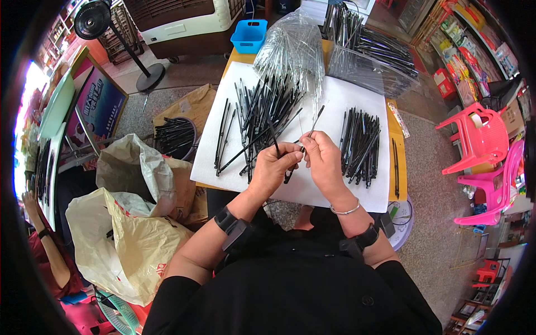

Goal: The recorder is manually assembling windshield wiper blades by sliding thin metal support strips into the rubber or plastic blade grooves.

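Note:
My left hand is closed around a slim black rod that points up and away over the white board. Close beside it, my right hand pinches a thinner dark rod slanting up to the right. The fingertips of both hands meet, and they hide the lower ends of the rods. A fine pale strand rises between the hands. Under them lies a white board. A loose heap of black rods spreads beyond my left hand, and a neater pile of rods lies right of my right hand.
A clear plastic bag of thin strands and a clear bin with black rods stand at the back, near a blue basket. Large sacks stand left, pink chairs right. Another person's arm shows far left.

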{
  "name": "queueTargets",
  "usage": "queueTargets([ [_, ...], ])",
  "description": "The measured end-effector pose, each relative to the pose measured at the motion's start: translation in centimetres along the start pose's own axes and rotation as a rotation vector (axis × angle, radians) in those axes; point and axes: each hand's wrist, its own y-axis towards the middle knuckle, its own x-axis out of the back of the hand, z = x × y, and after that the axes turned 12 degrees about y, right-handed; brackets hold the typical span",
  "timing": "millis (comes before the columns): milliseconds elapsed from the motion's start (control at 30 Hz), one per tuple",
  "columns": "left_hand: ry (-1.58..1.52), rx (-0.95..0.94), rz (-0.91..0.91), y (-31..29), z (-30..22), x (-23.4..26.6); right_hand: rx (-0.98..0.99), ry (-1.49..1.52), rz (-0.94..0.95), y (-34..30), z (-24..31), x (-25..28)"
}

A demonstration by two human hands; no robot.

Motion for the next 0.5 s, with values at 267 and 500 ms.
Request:
queueTargets([
  [267,-0.163,0.023,0.031,0.2,0.7,0.2,0.105,-0.083,0.053,0.4,-0.4,0.1],
  [500,-0.092,0.075,0.041,0.4,0.3,0.7,-0.188,0.44,0.077,0.6,-1.2,1.0],
])
